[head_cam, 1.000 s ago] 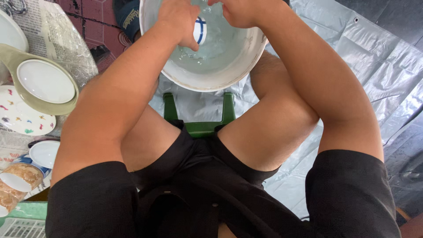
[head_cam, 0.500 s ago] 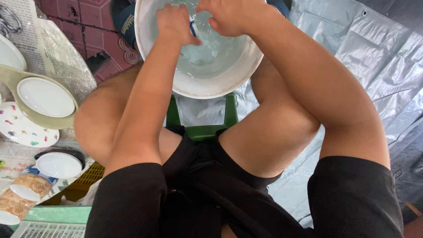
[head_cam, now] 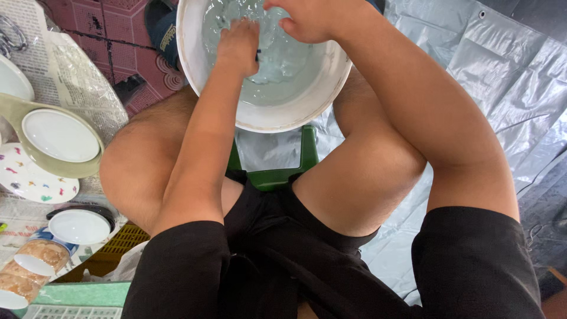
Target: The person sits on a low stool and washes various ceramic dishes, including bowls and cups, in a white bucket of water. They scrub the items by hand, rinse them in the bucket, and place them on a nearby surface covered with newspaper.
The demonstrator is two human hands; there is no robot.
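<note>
- Two stacked packets (head_cam: 26, 274) of pale brown biscuits lie closest, at the lower left edge, round-ended in clear wrapping with a blue end; their labels are too small to make out.
- Just beyond them sits a small dark-rimmed bowl (head_cam: 80, 225) with a white inside, on newspaper (head_cam: 20, 215).
- A green stool (head_cam: 274, 171) shows between the person's bare knees, under black shorts (head_cam: 277, 260).
- Further left lies a white plate (head_cam: 32, 177) with small coloured specks, partly under a pale green dish (head_cam: 59, 142) that holds a white plate.
- Grey plastic sheet (head_cam: 502, 77) covers the floor on the right; dark red patterned tiles (head_cam: 112, 35) show at the upper left, with a dark blue sandal (head_cam: 162, 32) on them.
- Ahead of the knees stands a large white basin (head_cam: 277, 115), holding clear water.
- The left hand (head_cam: 239, 47) is down in the water, fingers curled shut over a small dark blue thing (head_cam: 258, 57) that only peeks out at its edge; what it is cannot be told.
- The right hand (head_cam: 313, 20) hangs over the basin's far side, fingers loosely bent, nothing seen in it.
</note>
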